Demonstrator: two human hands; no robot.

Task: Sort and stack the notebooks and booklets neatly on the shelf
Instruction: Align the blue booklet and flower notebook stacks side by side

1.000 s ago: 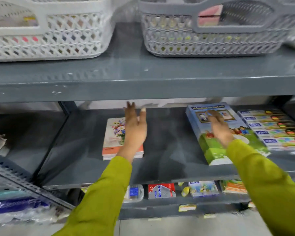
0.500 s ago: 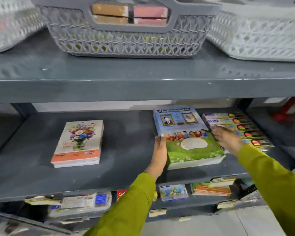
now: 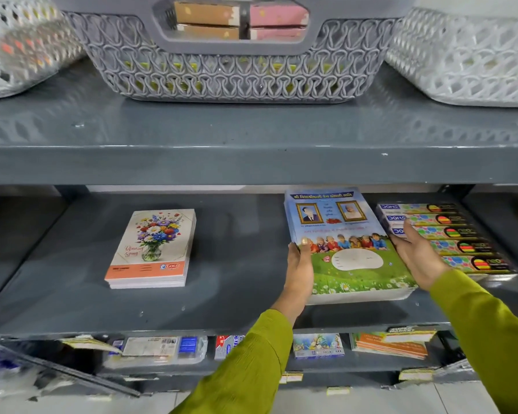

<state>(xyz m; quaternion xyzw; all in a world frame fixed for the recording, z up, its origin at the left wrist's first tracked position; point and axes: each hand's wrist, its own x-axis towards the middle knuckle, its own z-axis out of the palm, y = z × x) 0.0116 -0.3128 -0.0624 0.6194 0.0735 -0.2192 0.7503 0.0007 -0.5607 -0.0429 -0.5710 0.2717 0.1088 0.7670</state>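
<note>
A stack of blue-and-green booklets [image 3: 344, 249] with children on the cover lies on the middle grey shelf [image 3: 237, 294], right of centre. My left hand [image 3: 299, 267] presses flat against the stack's left edge, thumb on the cover. My right hand [image 3: 419, 252] lies against its right edge, fingers spread, between the stack and the pencil boxes. A smaller stack of flower-cover notebooks [image 3: 153, 249] lies apart to the left, untouched.
Several DOMS pencil boxes [image 3: 458, 234] lie in a row right of the booklets. On the shelf above stand a grey basket [image 3: 231, 73] and two white baskets [image 3: 467, 58]. The lower shelf holds small packets and orange booklets [image 3: 392, 345].
My left hand left the flower notebooks and came to the booklet stack's left edge. My right hand slid off the cover to its right edge. The view shifted right.
</note>
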